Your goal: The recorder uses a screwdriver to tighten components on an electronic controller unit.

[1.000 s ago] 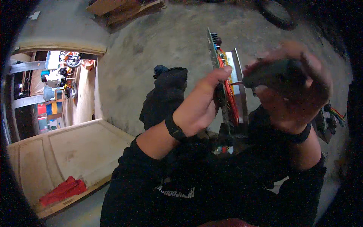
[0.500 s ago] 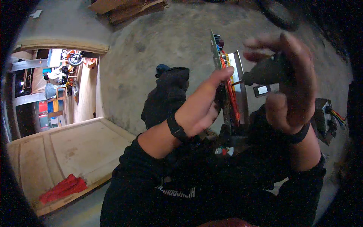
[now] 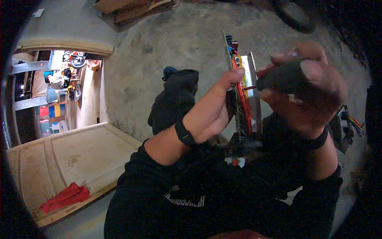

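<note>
The left hand (image 3: 211, 108) clamps its grip on a circuit board (image 3: 229, 49), the right hand (image 3: 324, 91) on a dark tool (image 3: 280, 77); red wires (image 3: 245, 111) crowd its shaft (image 3: 251, 87); a tire (image 3: 297, 27) sits beyond.

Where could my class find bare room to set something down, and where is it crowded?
Grey floor shows bare between the cardboard and shoe. Crowded: left hand, circuit board, red wires, dark-handled tool and right hand, packed close together.
</note>
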